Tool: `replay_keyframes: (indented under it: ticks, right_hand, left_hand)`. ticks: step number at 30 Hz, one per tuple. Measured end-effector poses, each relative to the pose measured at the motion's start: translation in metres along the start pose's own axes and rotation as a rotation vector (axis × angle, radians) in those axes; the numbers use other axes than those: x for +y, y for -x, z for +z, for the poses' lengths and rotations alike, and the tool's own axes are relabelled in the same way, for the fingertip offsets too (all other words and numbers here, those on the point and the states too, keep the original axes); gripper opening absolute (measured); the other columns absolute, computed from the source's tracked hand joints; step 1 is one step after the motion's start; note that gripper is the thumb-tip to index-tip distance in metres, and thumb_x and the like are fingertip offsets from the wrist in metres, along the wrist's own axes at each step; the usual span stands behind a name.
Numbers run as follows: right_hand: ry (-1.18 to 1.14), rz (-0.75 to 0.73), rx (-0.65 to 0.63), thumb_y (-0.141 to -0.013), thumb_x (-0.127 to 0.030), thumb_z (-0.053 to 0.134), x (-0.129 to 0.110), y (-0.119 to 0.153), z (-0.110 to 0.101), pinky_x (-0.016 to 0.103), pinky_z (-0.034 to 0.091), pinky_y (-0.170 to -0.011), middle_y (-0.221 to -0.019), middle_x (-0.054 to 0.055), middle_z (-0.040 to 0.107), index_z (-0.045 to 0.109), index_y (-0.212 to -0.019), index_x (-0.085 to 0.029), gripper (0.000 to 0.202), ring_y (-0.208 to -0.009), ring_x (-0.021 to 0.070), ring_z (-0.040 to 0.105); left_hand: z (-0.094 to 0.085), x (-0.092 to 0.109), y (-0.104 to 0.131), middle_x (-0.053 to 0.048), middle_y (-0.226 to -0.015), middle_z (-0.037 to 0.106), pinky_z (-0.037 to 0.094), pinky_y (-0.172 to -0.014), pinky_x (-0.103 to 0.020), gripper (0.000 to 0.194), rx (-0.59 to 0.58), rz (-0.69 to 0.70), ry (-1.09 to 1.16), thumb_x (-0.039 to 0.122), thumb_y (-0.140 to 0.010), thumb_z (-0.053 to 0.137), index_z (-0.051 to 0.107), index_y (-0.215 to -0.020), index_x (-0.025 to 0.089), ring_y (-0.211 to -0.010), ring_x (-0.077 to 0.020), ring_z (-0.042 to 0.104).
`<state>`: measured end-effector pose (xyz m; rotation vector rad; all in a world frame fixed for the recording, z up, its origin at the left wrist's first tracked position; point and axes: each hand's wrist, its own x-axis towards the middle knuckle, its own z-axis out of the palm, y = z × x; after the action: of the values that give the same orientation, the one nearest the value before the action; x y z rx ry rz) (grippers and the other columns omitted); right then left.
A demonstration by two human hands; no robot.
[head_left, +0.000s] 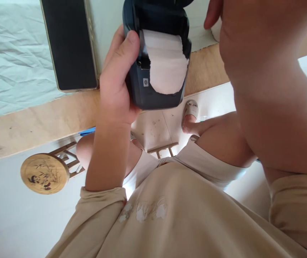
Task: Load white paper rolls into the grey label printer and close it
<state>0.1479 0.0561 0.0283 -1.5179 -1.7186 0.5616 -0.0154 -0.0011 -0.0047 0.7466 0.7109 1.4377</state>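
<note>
My left hand (121,68) is closed around the left side of a dark blue portable thermal printer (158,102), its thumb resting on the rim. The printer's paper compartment lies uncovered, and its top runs out of the frame. White paper (166,68) with a torn, uneven end hangs out of the compartment over the printer's front. A small Bluetooth mark shows on the casing. At the upper right, to the right of the printer and apart from it, is my right hand (214,14). Only part of one finger shows there; the rest is cut off or hidden behind the forearm.
A dark-screened phone (70,43) in a clear case lies at the wooden table's (48,107) edge, partly on a wrinkled pale green cloth (10,53). Behind the right hand, a pale rounded thing (216,31) shows in part. A round wooden stool (45,173) stands at lower left.
</note>
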Motion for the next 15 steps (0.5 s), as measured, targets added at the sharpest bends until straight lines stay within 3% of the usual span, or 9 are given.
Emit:
replay_keyframes:
  ticks: [2, 5, 8, 11, 15]
  right_hand:
    - [0.272, 0.032, 0.014, -0.08, -0.057, 0.03, -0.01, -0.001, 0.0, 0.015, 0.039, -0.074, -0.066, 0.002, 0.04, 0.06, -0.077, -0.009, 0.056, -0.077, -0.0012, 0.053]
    - [0.541, -0.048, -0.27, -0.081, -0.059, 0.028, -0.03, 0.006, -0.003, 0.028, 0.039, -0.102, -0.078, -0.001, 0.048, 0.06, -0.111, -0.028, 0.054, -0.097, 0.0061, 0.056]
    - [0.671, -0.153, -0.507, -0.081, -0.055, 0.03, -0.046, 0.014, -0.007, 0.039, 0.035, -0.106, -0.092, -0.004, 0.051, 0.048, -0.119, -0.044, 0.044, -0.117, 0.015, 0.051]
    - [0.703, -0.12, -0.546, -0.081, -0.057, 0.03, -0.051, 0.017, -0.012, 0.035, 0.036, -0.101, -0.095, -0.004, 0.05, 0.05, -0.115, -0.044, 0.041, -0.12, 0.0157, 0.049]
    - [0.688, -0.196, -0.593, -0.081, -0.049, 0.038, -0.045, 0.013, -0.014, 0.034, 0.038, -0.1, -0.095, -0.004, 0.052, 0.051, -0.112, -0.037, 0.036, -0.113, 0.013, 0.052]
  left_hand:
    - [0.0, 0.001, 0.001, 0.0, -0.085, 0.067, 0.053, -0.095, -0.026, 0.017, 0.021, 0.0, -0.016, 0.025, -0.087, 0.045, 0.058, -0.087, 0.013, -0.085, -0.0092, 0.066]
    - [0.005, 0.003, 0.003, 0.0, -0.089, 0.068, 0.051, -0.099, -0.026, 0.014, 0.019, -0.051, -0.023, 0.024, -0.088, 0.043, 0.055, -0.09, 0.018, -0.106, -0.0125, 0.064]
    - [0.009, 0.004, 0.005, -0.003, -0.093, 0.068, 0.049, -0.103, -0.028, 0.014, 0.024, -0.075, 0.014, 0.023, -0.087, 0.045, 0.056, -0.093, 0.018, -0.12, -0.0161, 0.058]
    - [0.011, 0.005, 0.005, -0.003, -0.095, 0.067, 0.047, -0.107, -0.029, 0.018, 0.065, -0.092, -0.025, 0.025, -0.087, 0.043, 0.059, -0.09, 0.017, -0.124, -0.0179, 0.055]
    - [0.015, 0.007, 0.006, -0.004, -0.094, 0.065, 0.049, -0.104, -0.028, 0.023, 0.032, -0.117, -0.068, 0.026, -0.089, 0.038, 0.059, -0.084, 0.017, -0.124, -0.0175, 0.054]
